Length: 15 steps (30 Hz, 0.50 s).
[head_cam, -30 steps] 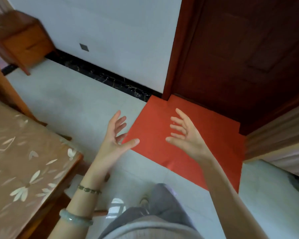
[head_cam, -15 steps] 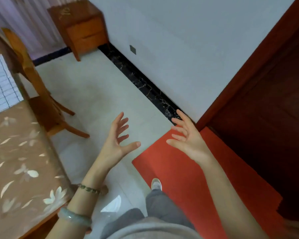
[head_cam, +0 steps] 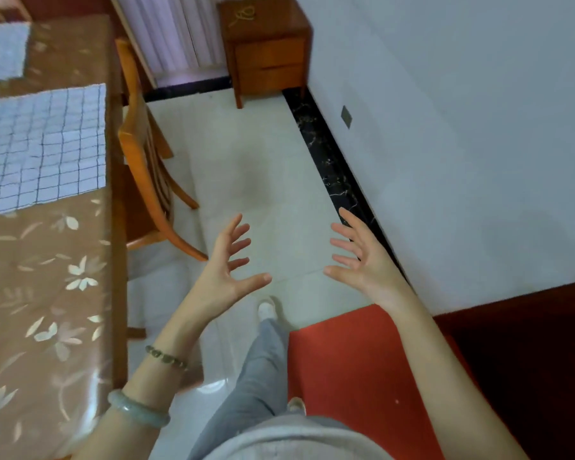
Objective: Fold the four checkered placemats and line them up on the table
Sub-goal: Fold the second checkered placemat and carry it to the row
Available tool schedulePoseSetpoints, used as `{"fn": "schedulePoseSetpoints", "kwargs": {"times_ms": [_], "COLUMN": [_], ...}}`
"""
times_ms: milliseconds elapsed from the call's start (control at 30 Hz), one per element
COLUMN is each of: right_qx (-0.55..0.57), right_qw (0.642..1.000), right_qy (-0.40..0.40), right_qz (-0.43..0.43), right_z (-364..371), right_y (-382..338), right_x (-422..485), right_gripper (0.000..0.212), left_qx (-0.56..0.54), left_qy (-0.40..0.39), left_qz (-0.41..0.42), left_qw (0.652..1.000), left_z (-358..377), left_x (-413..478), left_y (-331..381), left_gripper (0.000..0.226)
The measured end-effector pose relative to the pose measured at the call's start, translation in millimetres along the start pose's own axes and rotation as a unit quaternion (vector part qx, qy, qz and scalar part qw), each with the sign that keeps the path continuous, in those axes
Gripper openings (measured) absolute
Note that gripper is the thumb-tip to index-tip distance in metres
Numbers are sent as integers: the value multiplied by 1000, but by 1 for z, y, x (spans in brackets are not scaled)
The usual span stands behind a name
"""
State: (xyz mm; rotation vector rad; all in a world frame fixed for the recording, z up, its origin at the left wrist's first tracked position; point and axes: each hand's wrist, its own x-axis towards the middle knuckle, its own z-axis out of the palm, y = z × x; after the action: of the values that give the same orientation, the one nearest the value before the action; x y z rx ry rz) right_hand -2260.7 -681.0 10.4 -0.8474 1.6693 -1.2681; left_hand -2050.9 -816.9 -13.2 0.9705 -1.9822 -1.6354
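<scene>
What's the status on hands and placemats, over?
Left hand and right hand open, empty, over the floor. Two checkered placemats lie on the table, untouched. Wooden chair stands beside the table.

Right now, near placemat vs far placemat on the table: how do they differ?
The near placemat shows a sharp dark grid; the far placemat is blurred, no grid readable. The near placemat reaches almost to the table edge by the chair; the far placemat sits further in. Shared: both pale, lying flat, apart from each other; left hand and right hand touch neither.
</scene>
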Motion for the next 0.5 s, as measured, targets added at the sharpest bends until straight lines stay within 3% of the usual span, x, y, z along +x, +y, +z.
{"fn": "schedulePoseSetpoints", "kwargs": {"times_ms": [500], "right_qx": [-13], "right_qw": [996], "right_qy": [-84], "right_qz": [-21], "right_z": [-8], "right_y": [-80], "right_x": [281], "right_gripper": [91], "left_qx": [-10], "left_qy": [104], "left_qz": [-26], "left_qw": [994], "left_z": [-89], "left_x": [221], "left_y": [23], "left_gripper": [102]}}
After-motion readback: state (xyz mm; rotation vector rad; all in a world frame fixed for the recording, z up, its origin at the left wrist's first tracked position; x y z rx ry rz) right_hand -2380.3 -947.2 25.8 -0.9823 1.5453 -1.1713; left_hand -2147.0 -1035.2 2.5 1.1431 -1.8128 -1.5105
